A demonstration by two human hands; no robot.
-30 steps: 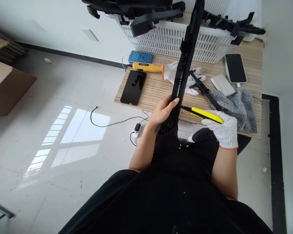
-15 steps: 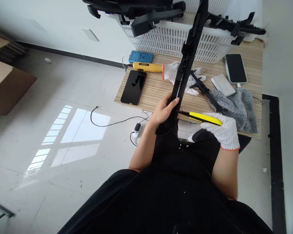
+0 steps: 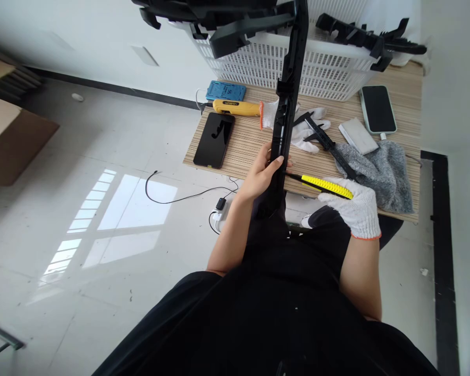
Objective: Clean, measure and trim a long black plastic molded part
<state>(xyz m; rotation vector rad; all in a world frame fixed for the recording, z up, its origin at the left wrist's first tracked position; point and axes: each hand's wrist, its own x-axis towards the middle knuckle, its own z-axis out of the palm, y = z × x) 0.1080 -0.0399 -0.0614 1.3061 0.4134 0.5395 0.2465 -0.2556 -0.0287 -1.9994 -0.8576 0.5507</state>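
Long black plastic part point(image 3: 285, 112): held nearly upright in front of the person, long axis running from the lap up and away over the bench point(image 3: 243, 143), its upper end passing before the white basket point(image 3: 317, 68). Lower end sits near the lap, just below the grip.

Left hand point(image 3: 260, 177): bare, clamped around the lower section of the part, thumb laid across its near face. This hand carries the part.

Right hand point(image 3: 356, 206): gloved in white knit, closed on the yellow utility knife point(image 3: 325, 186). The knife lies roughly crosswise to the part, tip pointing left at the part's edge just beside the left thumb. Whether the tip touches the plastic cannot be told. The part lies to the left of the right hand; the left hand is the nearer, being on it.

Surroundings on the bench: a spare white glove point(image 3: 301, 125) behind the part, a black caliper point(image 3: 325, 142), a grey cloth point(image 3: 379, 169), a second yellow knife point(image 3: 235, 107), a black phone point(image 3: 214, 139) to the left, another phone point(image 3: 377, 109) to the right. More black parts point(image 3: 227, 21) rest across the basket rim.
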